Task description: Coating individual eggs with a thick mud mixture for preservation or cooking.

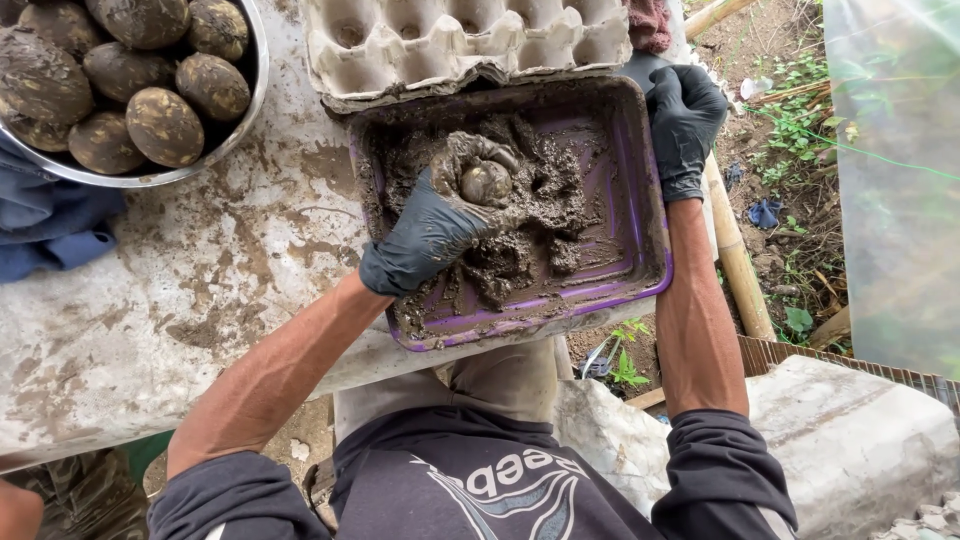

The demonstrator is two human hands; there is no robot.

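Mud-coated egg (486,181), rounded and grey-brown, lying in the upper middle of the purple tray (640,215); the left hand (440,215), in a black glove smeared with mud, curls its fingers (478,150) over and around the egg from above, cupping it against the wet mud (545,205). The tray is a shallow rectangular container with raised walls; thick clumps of mud fill its centre and left part, while streaks of bare purple show along the right wall and near edge. The right hand (683,125), also black-gloved, is closed on the tray's far right corner, fingers wrapped over the rim, well apart from the egg; both forearms are bare below dark sleeves.

Just beyond the tray lies a grey pulp egg carton (465,45), its cups open upward and touching the tray's far rim; whether the cups hold anything cannot be told. At far left stands a metal bowl (252,95) heaped with mud-covered eggs (163,125), dark and blotched; blue cloth (45,225) lies beneath its near edge.

All rest on a pale, mud-stained counter (200,290); the tray's near right corner overhangs its edge. To the right, a bamboo pole (738,260) crosses bare soil with small weeds.
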